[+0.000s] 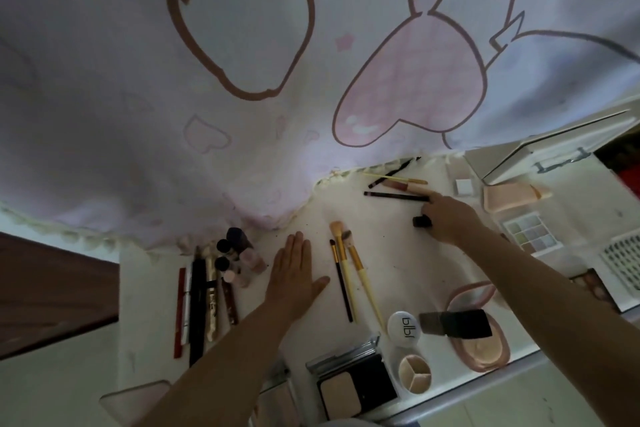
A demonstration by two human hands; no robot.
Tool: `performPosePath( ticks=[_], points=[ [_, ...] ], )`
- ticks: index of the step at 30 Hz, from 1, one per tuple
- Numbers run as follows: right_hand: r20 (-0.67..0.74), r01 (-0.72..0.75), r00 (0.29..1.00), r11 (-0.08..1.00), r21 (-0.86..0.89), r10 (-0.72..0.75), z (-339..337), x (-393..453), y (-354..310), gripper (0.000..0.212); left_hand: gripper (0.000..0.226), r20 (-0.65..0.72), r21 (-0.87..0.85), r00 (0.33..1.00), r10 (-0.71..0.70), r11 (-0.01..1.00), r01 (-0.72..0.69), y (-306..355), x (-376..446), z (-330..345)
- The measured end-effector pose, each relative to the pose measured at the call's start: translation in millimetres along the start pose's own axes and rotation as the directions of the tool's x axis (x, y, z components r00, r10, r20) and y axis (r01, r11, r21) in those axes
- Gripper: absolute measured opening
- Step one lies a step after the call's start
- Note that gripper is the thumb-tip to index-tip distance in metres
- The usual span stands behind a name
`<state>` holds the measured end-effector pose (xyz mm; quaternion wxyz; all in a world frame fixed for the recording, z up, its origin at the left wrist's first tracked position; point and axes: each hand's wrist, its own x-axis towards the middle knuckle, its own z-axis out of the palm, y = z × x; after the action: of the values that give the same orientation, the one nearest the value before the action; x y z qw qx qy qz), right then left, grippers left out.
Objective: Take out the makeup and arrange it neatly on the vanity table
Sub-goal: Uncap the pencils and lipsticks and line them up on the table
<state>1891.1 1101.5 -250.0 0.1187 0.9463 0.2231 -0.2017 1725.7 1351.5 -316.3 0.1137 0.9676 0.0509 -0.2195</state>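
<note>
Nearest the camera, an open powder compact (355, 388) is lying at the front edge of the white table (398, 253), its pale pan facing up, with a small round pot (414, 374) split into three wells just to its right. Beyond the pot a white lid (403, 326) is sitting beside a pink oval case (479, 340) that is standing open, a dark flat piece (457, 322) lying across it. At the left, a row of pencils and tubes (199, 305) is lying side by side, pointing away from the camera, with a cluster of small bottles (235, 260) standing at its far end. The left hand (294, 277) is resting flat on the table between that row and three brushes (346, 274), fingers straight and together, holding nothing. The brushes are lying close together with their bristles pointing away. Farther back, the right hand (446, 215) is reaching across the table, well apart from the left; its forefinger is stretching out to touch the end of a dark pencil (396, 196), while its other fingers are curling over a small black cap (422, 220), though whether they are gripping it cannot be told. Just beyond are lying more thin sticks (394, 172) and a pinkish gloss tube (403, 186). To the right a white cube (464, 186), a peach tube (512, 197) and an eyeshadow palette (531, 234) are lying near a white drawer unit (554, 156). A pale cloth (242, 62) printed with pink hearts is hanging over the table's far side.
</note>
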Motion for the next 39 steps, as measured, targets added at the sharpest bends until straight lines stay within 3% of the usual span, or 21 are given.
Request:
performPosePath(
  ticks=[3,7,10,13,16,21,23,27,32,34,37,39],
  points=[
    [0.023,0.004,1.0,0.999,0.047,-0.005,-12,-6,-4,0.017,0.08,0.002,-0.006,1.0,0.002,1.0,-0.002,0,-1,-1],
    [-0.164,0.062,0.986,0.944,0.323,-0.009,-40,-24,-14,0.008,0.082,0.045,-0.075,0.999,-0.007,0.997,0.01,6,-7,-20],
    [-0.249,0.143,0.968,0.764,0.629,0.024,-70,-51,-28,0.001,0.082,-0.15,-0.288,0.982,0.119,0.944,-0.158,24,-21,-53],
    [-0.242,0.224,0.97,0.513,0.829,-0.032,-99,-80,-57,0.019,0.066,-0.351,-0.518,0.915,0.2,0.772,-0.367,51,-44,-93],
    [-0.325,0.285,0.946,0.521,0.805,-0.015,-115,-98,-90,0.032,0.033,-0.47,-0.557,0.865,0.176,0.701,-0.445,68,-64,-123],
    [-0.445,0.33,0.891,0.544,0.771,0.089,-135,-117,-127,0.039,0.018,-0.642,-0.584,0.766,0.038,0.624,-0.52,65,-95,-145],
    [-0.516,0.396,0.85,0.514,0.761,0.11,-140,-125,-138,0.039,0.027,-0.662,-0.581,0.749,0.008,0.625,-0.52,59,-105,-151],
    [-0.619,0.516,0.78,0.467,0.718,0.091,-150,-136,-147,0.033,0.032,-0.66,-0.615,0.751,-0.03,0.597,-0.516,50,-120,-169],
    [-0.657,0.562,0.751,0.456,0.69,0.069,-164,-148,-150,0.024,0.033,-0.574,-0.703,0.818,-0.016,0.521,-0.484,46,-132,-192],
    [-0.58,0.494,0.812,0.454,0.742,0.063,-171,-146,-151,0.03,0.034,-0.586,-0.672,0.81,-0.014,0.567,-0.476,43,-134,-200],
    [-0.281,0.243,0.958,0.35,0.905,0.061,-184,-141,-158,0.041,0.029,-0.67,-0.44,0.741,0.045,0.78,-0.446,35,-138,-206],
    [-0.21,0.165,0.975,0.384,0.909,0.077,-187,-138,-165,0.047,0.027,-0.711,-0.291,0.701,0.06,0.882,-0.37,30,-138,-209]
  ],
)
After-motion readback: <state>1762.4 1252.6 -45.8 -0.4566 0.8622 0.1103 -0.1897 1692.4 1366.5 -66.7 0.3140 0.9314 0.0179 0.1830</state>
